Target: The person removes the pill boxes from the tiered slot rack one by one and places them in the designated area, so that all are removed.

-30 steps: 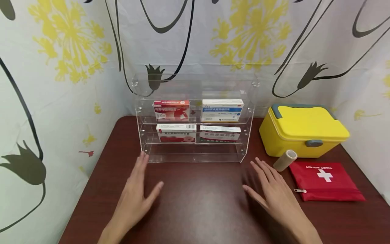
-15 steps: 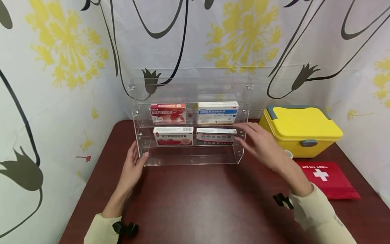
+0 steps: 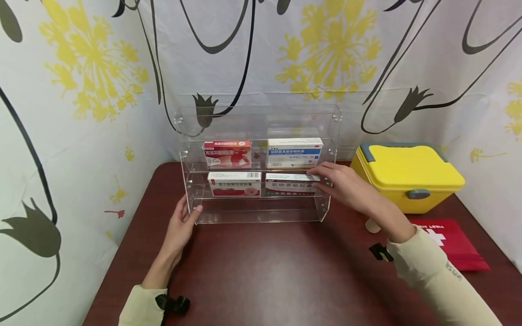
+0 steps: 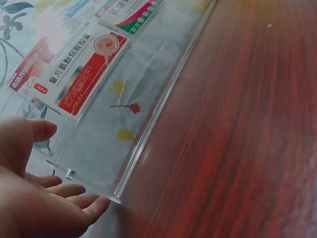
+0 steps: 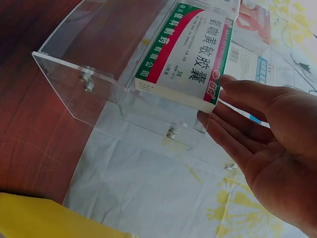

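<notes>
A clear acrylic display rack (image 3: 261,216) stands on the table, with medicine boxes on two tiers. My left hand (image 3: 180,226) holds the rack's left side panel near its lower front corner, thumb on the inner side and fingers outside. In the left wrist view its fingertips (image 4: 101,203) lie along the panel. My right hand (image 3: 346,188) pinches the right end of the lower-right medicine box (image 3: 288,185), which is white with a green and magenta band (image 5: 188,54). To its left sits a white and red medicine box (image 3: 234,184).
Above are a red medicine box (image 3: 227,155) and a white and blue one (image 3: 294,154). At right stand a yellow case (image 3: 408,181) and a red first aid pouch (image 3: 456,244). A beige cylinder (image 3: 372,225) is partly hidden by the right arm. Patterned cloth (image 3: 261,68) hangs behind.
Both hands have moved from over the table to the rack, the left onto its side panel, the right up to the lower-right medicine box. The boxes keep their places on the tiers.
</notes>
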Demonstrator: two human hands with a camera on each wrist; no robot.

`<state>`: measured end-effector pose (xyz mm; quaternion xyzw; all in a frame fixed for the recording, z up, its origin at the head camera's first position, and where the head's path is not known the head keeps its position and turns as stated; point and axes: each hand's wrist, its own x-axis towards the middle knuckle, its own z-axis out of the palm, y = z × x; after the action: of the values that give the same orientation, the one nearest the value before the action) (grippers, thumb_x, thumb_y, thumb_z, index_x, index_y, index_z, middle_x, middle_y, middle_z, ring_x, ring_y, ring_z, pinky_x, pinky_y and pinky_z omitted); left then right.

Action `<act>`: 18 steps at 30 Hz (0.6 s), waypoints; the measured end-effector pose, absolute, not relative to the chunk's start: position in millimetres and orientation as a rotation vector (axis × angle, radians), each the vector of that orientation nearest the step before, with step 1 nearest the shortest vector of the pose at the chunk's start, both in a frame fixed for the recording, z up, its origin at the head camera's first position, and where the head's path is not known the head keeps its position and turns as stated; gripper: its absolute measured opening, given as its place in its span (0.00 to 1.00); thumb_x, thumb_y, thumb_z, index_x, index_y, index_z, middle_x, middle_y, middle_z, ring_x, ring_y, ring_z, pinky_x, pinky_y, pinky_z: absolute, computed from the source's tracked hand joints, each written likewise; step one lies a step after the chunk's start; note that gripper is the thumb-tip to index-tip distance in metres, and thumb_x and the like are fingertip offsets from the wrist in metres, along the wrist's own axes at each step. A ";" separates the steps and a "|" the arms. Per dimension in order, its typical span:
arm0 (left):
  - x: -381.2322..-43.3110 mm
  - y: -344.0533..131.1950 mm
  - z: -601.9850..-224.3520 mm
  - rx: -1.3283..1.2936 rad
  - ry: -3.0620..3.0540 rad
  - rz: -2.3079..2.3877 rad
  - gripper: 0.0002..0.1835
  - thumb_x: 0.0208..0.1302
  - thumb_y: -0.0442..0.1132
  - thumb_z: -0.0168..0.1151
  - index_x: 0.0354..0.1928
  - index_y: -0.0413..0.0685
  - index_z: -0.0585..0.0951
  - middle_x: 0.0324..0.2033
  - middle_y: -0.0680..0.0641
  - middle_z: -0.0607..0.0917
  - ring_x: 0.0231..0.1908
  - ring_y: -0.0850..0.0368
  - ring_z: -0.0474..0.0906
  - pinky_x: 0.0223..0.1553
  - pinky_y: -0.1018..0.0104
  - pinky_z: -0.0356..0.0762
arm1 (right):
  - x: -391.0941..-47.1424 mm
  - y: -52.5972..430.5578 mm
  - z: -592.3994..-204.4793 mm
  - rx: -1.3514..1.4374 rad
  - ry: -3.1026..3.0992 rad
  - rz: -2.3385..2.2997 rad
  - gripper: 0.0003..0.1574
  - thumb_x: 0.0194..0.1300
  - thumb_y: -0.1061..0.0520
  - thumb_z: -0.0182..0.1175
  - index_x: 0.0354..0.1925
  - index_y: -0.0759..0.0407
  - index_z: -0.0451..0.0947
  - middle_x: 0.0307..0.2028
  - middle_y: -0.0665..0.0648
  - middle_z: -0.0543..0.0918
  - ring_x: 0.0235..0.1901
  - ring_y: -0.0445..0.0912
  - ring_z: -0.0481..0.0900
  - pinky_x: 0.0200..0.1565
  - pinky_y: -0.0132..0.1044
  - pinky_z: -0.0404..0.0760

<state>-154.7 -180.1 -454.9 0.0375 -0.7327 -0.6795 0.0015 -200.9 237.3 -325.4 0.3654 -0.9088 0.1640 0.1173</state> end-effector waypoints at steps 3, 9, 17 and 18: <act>-154.8 -181.0 -456.9 0.121 -2.312 -2.137 0.42 0.70 0.53 0.59 0.77 0.52 0.50 0.73 0.49 0.60 0.68 0.53 0.62 0.64 0.60 0.65 | -203.5 237.1 -323.6 1.068 -2.687 0.464 0.18 0.60 0.66 0.68 0.50 0.63 0.82 0.45 0.59 0.84 0.43 0.52 0.82 0.42 0.47 0.82; -154.0 -184.7 -462.1 0.089 -2.350 -2.129 0.40 0.71 0.52 0.58 0.77 0.52 0.51 0.72 0.48 0.60 0.68 0.52 0.61 0.65 0.57 0.62 | -208.0 233.3 -319.3 1.037 -2.764 0.431 0.14 0.62 0.67 0.66 0.48 0.63 0.83 0.42 0.59 0.86 0.39 0.52 0.83 0.39 0.47 0.81; -155.4 -185.8 -463.1 0.069 -2.353 -2.138 0.39 0.71 0.51 0.58 0.77 0.54 0.52 0.72 0.49 0.61 0.68 0.53 0.62 0.65 0.56 0.63 | -209.9 232.9 -318.5 0.977 -2.777 0.477 0.14 0.60 0.69 0.67 0.46 0.61 0.85 0.39 0.56 0.86 0.34 0.47 0.82 0.35 0.43 0.81; -155.6 -185.8 -463.0 0.071 -2.356 -2.137 0.39 0.71 0.52 0.58 0.77 0.54 0.52 0.72 0.50 0.61 0.68 0.54 0.62 0.65 0.57 0.63 | -209.8 233.2 -318.8 0.974 -2.774 0.488 0.14 0.60 0.69 0.67 0.46 0.61 0.85 0.40 0.56 0.86 0.34 0.46 0.82 0.35 0.43 0.81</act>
<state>-155.6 -185.8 -463.0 0.0222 -0.7403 -0.6716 -0.0200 -209.8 233.2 -318.8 0.3256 -0.9278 0.1632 0.0807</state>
